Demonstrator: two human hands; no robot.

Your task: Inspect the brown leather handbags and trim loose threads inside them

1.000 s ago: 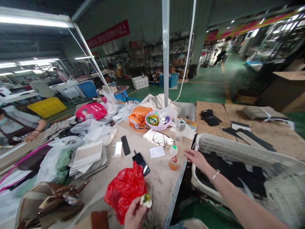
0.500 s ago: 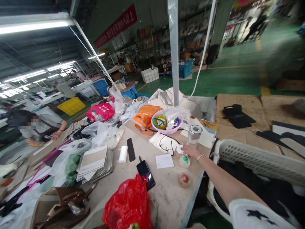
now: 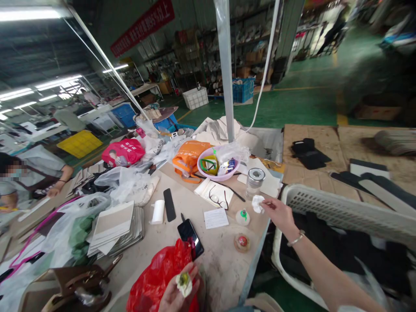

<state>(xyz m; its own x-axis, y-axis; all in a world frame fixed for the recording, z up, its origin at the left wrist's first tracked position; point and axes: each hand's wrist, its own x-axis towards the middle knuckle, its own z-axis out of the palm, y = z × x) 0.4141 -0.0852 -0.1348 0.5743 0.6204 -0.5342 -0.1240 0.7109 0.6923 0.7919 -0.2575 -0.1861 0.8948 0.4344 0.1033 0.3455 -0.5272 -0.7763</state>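
Observation:
My right hand (image 3: 280,215) pinches a crumpled white tissue (image 3: 258,203) above the table's right edge, just in front of a glass jar with a silver lid (image 3: 255,183). At the bottom centre my left hand (image 3: 182,292) holds a small white-wrapped item with a yellow-green top (image 3: 184,284), its fingers curled around it. Beside that hand lies a red plastic bag (image 3: 156,275), with a black phone (image 3: 190,237) behind it. A green-topped container (image 3: 242,217) and a round container with a red centre (image 3: 242,242) are left of my right hand.
Glasses (image 3: 218,197) rest on white cloth near a purple basket (image 3: 216,177) and an orange bag (image 3: 190,157). A white crate (image 3: 292,277) of black pieces flanks the table on the right. Stacked panels (image 3: 113,227) and a brown handbag (image 3: 42,290) lie left. A person (image 3: 35,173) works at far left.
My right hand has lifted the tissue off the table and drawn it back. My left hand has come into view at the bottom with the small wrapped item. The view has shifted to the right.

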